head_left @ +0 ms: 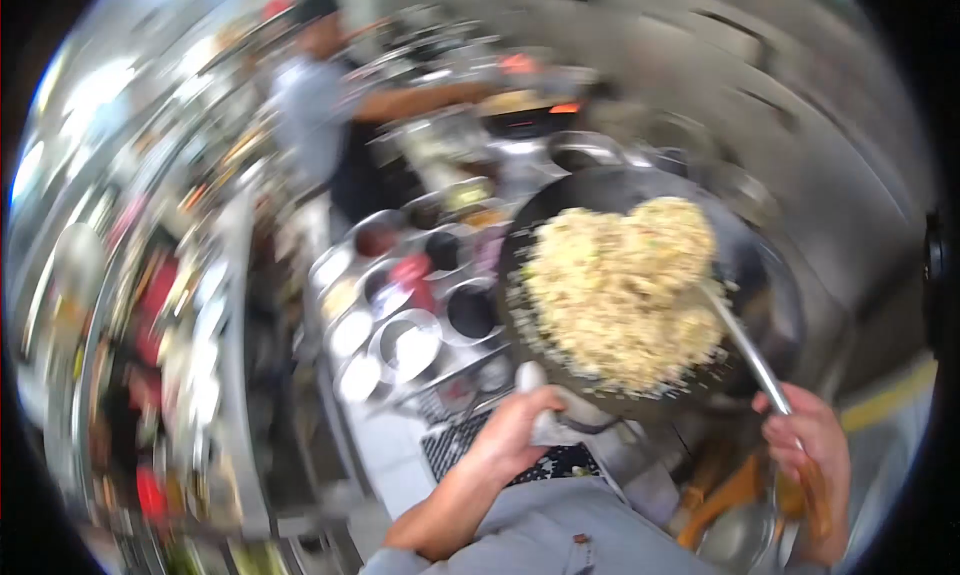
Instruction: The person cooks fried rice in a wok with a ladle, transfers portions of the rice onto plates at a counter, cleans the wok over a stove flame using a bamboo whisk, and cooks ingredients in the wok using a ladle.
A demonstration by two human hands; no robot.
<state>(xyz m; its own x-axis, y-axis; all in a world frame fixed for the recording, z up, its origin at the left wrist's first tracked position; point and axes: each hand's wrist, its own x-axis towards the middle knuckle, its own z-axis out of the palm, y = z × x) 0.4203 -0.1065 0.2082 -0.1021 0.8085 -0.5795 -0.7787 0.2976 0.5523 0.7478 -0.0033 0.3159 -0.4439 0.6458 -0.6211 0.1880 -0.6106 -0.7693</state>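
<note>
A kitchen is shown, blurred in places, with a steel wall (pixel 850 145) on the right and crowded shelves on the left; farther back, another person (pixel 315 115) is seen with an arm stretched toward a second pan (pixel 525 123). Metal tubs (pixel 408 343) are grouped beside a large dark wok (pixel 768 285), in which a broad heap of cooked rice (pixel 615 295) is held. At the wok's near edge, what appears to be a white cloth (pixel 547 429) is gripped in the left hand (pixel 508 437), with its fingers curled; how tightly they are pressed cannot be told. A ladle (pixel 745 343) is held by the right hand (pixel 808 440), its fingers wrapped around the handle near the wooden grip (pixel 816 500), while its head is hidden among the rice. The loaded wok is judged heavy, stiff and probably hot, best held through cloth at the near edge. The rice is likely soft, loose and easily spilled; the ladle is rigid and best grasped by its wood.
</note>
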